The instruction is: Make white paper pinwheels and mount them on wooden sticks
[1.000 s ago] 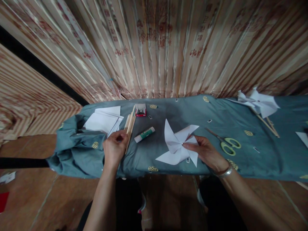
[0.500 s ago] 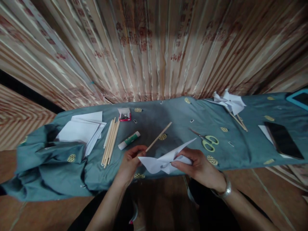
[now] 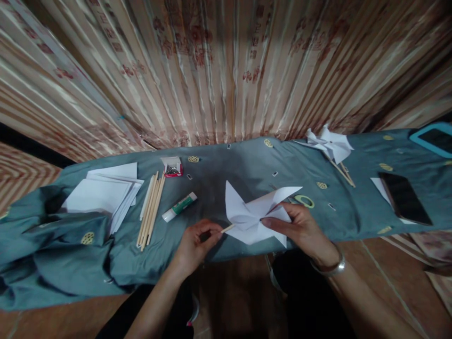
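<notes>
White folded-paper pinwheel (image 3: 249, 220): held near its centre
Right hand (image 3: 306, 231): clamped on the pinwheel
Left hand (image 3: 197, 244): apart, pinching a thin pale wooden stick (image 3: 228, 229)

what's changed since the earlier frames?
The left hand took a stick from the stick pile and moved it right to the paper pinwheel, its far end now hidden by the paper. The pinwheel tipped edge-on, then back face-up. Unchanged: right hand holding the pinwheel; glue stick, red box and paper stack in place.
</notes>
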`<state>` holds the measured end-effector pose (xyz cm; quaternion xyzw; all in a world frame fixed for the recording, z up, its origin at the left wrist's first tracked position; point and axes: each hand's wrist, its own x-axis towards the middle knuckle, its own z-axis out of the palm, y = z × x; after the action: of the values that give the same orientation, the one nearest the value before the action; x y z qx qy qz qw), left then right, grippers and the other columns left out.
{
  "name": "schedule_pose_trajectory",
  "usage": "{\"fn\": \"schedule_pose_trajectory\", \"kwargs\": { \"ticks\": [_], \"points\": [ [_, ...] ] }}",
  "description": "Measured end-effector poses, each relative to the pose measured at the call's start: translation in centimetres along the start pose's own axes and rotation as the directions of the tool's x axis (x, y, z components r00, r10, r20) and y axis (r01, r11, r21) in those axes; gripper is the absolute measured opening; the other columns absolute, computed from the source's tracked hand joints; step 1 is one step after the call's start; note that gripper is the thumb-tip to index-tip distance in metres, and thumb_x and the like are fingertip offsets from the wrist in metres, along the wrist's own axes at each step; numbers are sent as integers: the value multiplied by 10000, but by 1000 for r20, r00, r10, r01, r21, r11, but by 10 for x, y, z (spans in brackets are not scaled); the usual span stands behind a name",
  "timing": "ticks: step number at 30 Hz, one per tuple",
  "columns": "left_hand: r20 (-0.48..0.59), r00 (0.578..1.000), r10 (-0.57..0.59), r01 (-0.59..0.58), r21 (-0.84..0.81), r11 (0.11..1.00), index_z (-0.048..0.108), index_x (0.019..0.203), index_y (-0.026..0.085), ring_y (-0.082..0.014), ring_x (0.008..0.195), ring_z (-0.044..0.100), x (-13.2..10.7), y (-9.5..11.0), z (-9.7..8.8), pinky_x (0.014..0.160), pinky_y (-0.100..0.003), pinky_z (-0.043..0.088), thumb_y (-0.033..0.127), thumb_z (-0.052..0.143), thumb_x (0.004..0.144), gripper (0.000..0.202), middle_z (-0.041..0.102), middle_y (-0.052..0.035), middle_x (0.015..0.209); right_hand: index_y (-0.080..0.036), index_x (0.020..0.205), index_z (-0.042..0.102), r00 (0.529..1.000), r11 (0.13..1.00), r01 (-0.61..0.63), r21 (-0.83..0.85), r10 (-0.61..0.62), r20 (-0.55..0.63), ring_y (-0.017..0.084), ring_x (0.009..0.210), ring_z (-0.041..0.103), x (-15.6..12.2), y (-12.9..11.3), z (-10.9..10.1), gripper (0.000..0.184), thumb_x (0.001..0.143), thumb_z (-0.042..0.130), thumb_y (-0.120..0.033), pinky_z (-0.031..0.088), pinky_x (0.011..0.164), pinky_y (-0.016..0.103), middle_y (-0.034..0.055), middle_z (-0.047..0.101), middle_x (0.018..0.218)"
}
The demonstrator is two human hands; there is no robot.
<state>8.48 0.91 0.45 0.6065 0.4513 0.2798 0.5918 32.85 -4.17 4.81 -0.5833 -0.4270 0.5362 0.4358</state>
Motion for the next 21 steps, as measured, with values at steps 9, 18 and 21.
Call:
{"fn": "schedule_pose_trajectory", "kwargs": {
  "ticks": [9, 18, 21],
  "points": [
    [68, 993, 96, -92, -53, 994, 753, 668, 225, -233, 776, 651, 5, 7, 4, 718, -312, 509, 324, 686, 743, 142, 694, -51, 707, -203, 963, 725, 954, 951, 234, -203, -185, 237, 197, 864, 689, -2, 0, 10, 219, 836, 677, -375, 551, 769, 294, 50, 742, 993],
    [-23, 997, -69, 58, -313, 948, 788, 721, 189, -118, 589, 523, 7, 18, 8, 514, -226, 386, 366, 767, 667, 187, 639, -39, 706, -204, 1049, 649, 634, 328, 681, -654, -712, 303, 261, 1201, 578, -30, -9, 31, 186, 926, 511, -213, 550, 929, 408, 140, 582, 1326],
    [47, 993, -109, 119, -363, 924, 781, 680, 183, -107, 584, 497, 4, 18, 14, 493, -220, 358, 398, 782, 662, 217, 629, -45, 728, -208, 1113, 623, 563, 266, 677, -686, -787, 251, 256, 1163, 590, -30, -8, 34, 237, 918, 498, -156, 545, 917, 410, 137, 630, 1218]
  ]
}}
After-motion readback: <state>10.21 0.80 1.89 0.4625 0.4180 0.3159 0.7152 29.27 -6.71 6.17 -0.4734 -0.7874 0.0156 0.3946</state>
